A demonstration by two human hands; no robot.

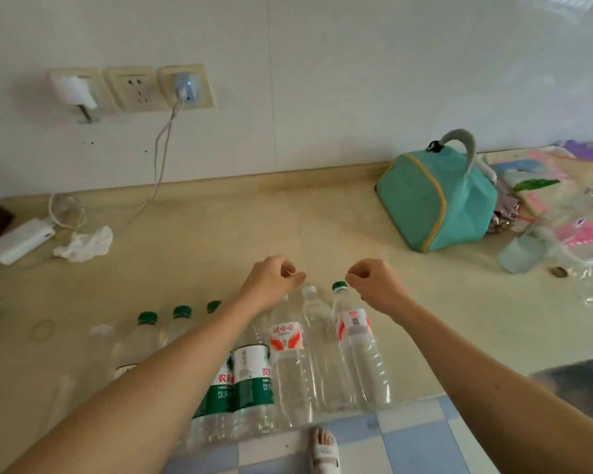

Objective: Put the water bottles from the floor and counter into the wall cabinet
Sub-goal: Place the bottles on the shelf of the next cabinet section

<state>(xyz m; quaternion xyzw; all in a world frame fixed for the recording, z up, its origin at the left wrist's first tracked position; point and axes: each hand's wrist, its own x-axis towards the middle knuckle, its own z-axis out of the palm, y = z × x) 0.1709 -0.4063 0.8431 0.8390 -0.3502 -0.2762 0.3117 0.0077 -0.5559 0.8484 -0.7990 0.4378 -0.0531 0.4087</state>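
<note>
Several clear water bottles stand in a row along the front edge of the beige counter point(220, 234). Some carry green labels point(254, 381), one has a red and white label point(286, 336), one is unlabelled with a white cap point(317, 323), and the rightmost has a green cap point(355, 340). My left hand point(271, 280) hovers above the red-labelled bottle's top, fingers curled with nothing clearly held. My right hand point(374, 282) is curled beside the green cap, close to it. The wall cabinet is out of view.
A teal zip bag point(435, 203) stands at the back right, beside plastic packets and a cup point(524, 249). A power bank point(18, 242), a cable and a crumpled tissue point(86, 244) lie at the left. A rubber band point(43, 328) lies near the bottles. Blue-checked floor and my sandalled foot point(324, 449) show below.
</note>
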